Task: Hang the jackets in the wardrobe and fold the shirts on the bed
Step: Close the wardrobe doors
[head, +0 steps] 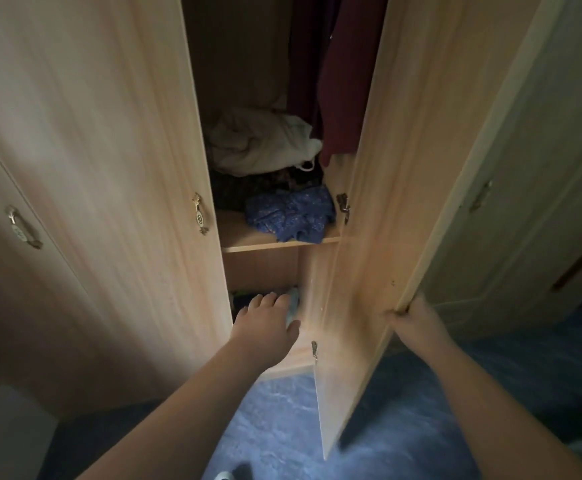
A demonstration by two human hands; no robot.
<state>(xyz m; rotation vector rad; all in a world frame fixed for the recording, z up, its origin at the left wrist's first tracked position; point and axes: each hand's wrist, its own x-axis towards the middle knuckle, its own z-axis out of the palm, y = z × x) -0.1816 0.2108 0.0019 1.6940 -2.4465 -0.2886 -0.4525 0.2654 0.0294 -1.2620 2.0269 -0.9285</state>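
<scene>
Nearest the camera lies the blue mottled carpet floor (282, 427), and both bare forearms stretch forward above it. The left hand (265, 318) reaches into the low compartment of the tall light-wood wardrobe (109, 150). Its fingers (275, 299) are straight, slightly spread and hold nothing. They lie right at a pale blue-green bundle of cloth (293, 304) in that compartment; whether they touch it cannot be told.

The right hand (417, 318) grips the free edge of the open light-wood wardrobe door (369, 237), with the thumb on the inner face and the fingers curled round the edge. The door swings out toward the person, and a small metal hinge (314, 349) shows low on its inner side.

Above the low compartment runs a plain wooden shelf (265, 242). A crumpled blue patterned garment (291, 214) sits at its front right. Behind it lies a heap of dark patterned clothes (248, 183), topped by a rumpled white cloth (262, 140).

Farther in and higher, a dark red hanging garment (345, 81) drops along the right side of the interior, its hem ending just beside the white cloth. Whether it is a jacket cannot be told.

Left of the opening, the closed wardrobe doors carry an ornate brass handle (199, 213) and a second curved handle (23, 228). Beyond the open door on the right stands a cream panelled door (525, 202).
</scene>
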